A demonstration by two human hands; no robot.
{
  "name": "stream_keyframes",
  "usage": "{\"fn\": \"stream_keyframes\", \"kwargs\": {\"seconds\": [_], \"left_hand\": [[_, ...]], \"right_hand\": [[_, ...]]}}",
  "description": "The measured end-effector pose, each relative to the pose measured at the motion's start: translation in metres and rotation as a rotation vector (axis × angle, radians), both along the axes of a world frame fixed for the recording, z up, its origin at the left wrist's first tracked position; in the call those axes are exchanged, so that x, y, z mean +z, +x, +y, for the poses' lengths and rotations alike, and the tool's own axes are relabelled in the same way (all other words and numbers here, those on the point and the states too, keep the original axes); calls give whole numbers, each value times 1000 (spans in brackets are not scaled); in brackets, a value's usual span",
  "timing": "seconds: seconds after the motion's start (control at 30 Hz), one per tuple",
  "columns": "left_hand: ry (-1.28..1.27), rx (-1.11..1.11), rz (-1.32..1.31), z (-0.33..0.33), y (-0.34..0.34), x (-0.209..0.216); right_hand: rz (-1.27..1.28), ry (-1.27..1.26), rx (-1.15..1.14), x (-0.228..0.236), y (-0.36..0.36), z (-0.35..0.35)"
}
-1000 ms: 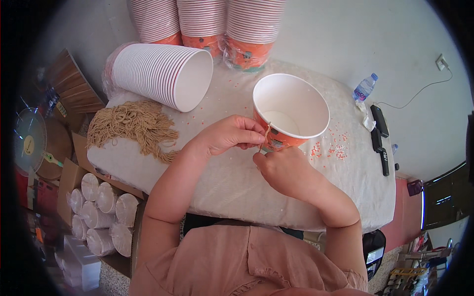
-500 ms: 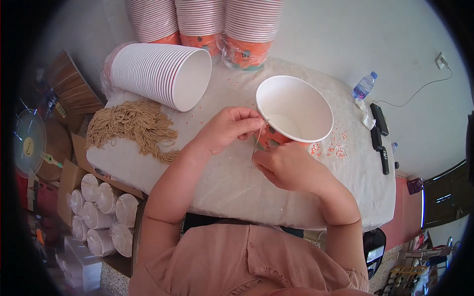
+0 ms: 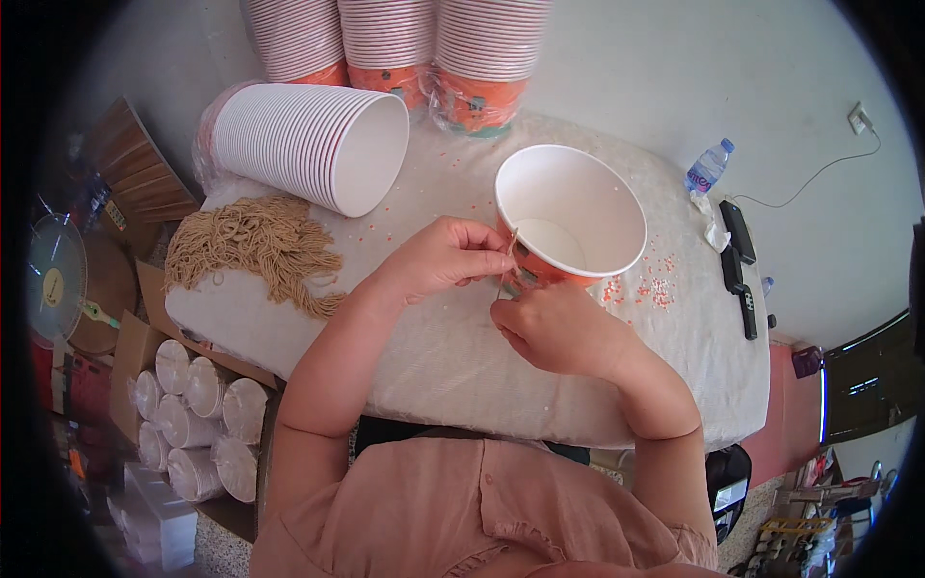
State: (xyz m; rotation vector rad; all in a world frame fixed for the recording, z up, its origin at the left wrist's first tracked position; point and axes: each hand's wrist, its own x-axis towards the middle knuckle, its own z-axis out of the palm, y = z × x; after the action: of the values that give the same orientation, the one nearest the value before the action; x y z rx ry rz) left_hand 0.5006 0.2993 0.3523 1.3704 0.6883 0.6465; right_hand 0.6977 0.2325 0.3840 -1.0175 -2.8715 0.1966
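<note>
A large paper bucket (image 3: pixel 602 188), white inside and orange with green outside, stands open end up on the table, tilted in the view. My left hand (image 3: pixel 445 258) is at its near left side, thumb and forefinger pinching a thin tan cord (image 3: pixel 514 240). Just to the right and nearer me, my right hand (image 3: pixel 564 328) is closed by the bucket's lower wall, on the lower stretch of the cord. My right fingertips are partly hidden. A heap of tan cords (image 3: pixel 255 246) lies on the table left of my left forearm.
A nested bucket stack (image 3: pixel 308 140) lies on its side at the back left; tall wrapped stacks (image 3: pixel 482 72) stand behind. Small orange and white bits (image 3: pixel 658 292) are scattered right of the bucket. A water bottle (image 3: pixel 710 166) and black devices (image 3: pixel 739 236) line the right edge.
My left thumb and forefinger have slid slightly down along the cord, so a short end shows above them. My right hand stays low by the bucket. The whole view has shifted a little.
</note>
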Motion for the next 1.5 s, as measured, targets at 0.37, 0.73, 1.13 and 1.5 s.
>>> {"fn": "stream_keyframes", "kwargs": {"seconds": [0.37, 0.73, 1.13, 1.5], "left_hand": [[97, 180, -124, 0, 7, -3], [128, 223, -44, 1, 11, -3], [-62, 189, -159, 5, 8, -8], [-178, 176, -243, 3, 9, -7]], "right_hand": [[-53, -138, 45, -6, -2, 3], [10, -128, -2, -6, -2, 6], [12, -68, -27, -14, -3, 8], [19, -61, -5, -14, -3, 9]]}}
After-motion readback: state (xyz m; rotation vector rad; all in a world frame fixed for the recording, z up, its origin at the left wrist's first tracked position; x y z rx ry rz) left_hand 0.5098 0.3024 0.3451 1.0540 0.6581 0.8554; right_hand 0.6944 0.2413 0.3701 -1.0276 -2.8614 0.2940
